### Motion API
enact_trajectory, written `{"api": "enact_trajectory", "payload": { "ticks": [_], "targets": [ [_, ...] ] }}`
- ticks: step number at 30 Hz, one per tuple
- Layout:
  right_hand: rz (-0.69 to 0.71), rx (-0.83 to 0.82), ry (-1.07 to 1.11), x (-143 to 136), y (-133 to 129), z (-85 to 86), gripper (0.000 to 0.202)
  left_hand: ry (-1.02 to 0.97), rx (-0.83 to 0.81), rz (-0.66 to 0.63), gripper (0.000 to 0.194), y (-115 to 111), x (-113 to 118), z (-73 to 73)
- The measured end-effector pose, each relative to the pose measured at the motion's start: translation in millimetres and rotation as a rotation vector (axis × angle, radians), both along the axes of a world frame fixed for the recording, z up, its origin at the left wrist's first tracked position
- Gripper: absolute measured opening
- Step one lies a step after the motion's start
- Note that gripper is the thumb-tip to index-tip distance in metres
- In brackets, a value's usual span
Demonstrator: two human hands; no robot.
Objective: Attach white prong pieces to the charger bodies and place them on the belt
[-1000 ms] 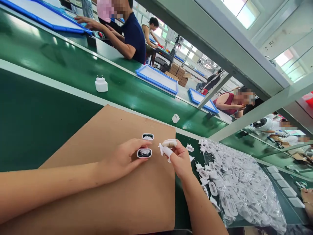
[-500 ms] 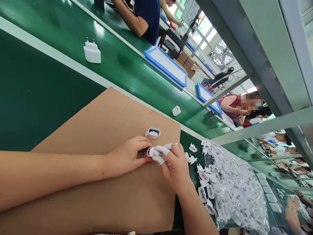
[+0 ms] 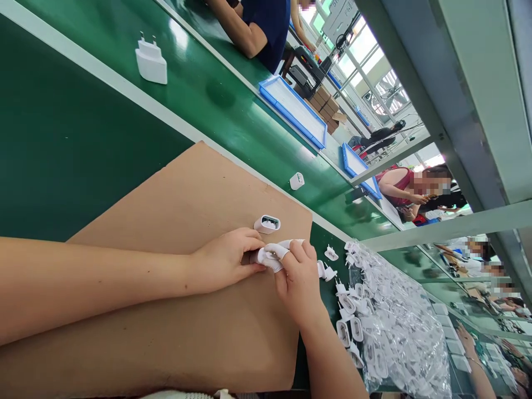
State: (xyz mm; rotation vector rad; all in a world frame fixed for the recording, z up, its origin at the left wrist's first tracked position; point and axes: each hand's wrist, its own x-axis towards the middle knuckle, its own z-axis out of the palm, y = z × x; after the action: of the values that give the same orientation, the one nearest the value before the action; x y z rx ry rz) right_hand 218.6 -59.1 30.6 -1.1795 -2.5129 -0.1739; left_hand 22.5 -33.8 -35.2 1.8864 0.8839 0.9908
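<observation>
My left hand [image 3: 233,254] is closed around a small white plastic housing [image 3: 260,256], whose end points toward the other hand. My right hand [image 3: 297,271], with white covers on some fingertips, pinches at that same end; whatever else lies between its fingers is hidden. Just beyond the fingers, an open white housing [image 3: 267,224] lies on the brown cardboard sheet [image 3: 187,343], with small parts visible inside its opening.
A clear plastic bag of white plug parts [image 3: 407,316] lies to the right, loose plug pieces [image 3: 343,332] beside it. A white charger [image 3: 152,62] and a smaller one [image 3: 296,181] sit on the green surface. Blue-rimmed trays [image 3: 293,111] and several people are beyond.
My right hand's covered fingertips have come closer over the end of the held housing, whose opening is now covered. The camera view has shifted slightly.
</observation>
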Motion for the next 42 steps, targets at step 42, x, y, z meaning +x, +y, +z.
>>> {"api": "enact_trajectory", "payload": {
  "ticks": [42],
  "targets": [
    [-0.632,-0.187,-0.16,104.2,-3.5,7.2,0.062,0.122,0.348,0.216,0.024,7.2,-36.3,52.0]
  ]
}}
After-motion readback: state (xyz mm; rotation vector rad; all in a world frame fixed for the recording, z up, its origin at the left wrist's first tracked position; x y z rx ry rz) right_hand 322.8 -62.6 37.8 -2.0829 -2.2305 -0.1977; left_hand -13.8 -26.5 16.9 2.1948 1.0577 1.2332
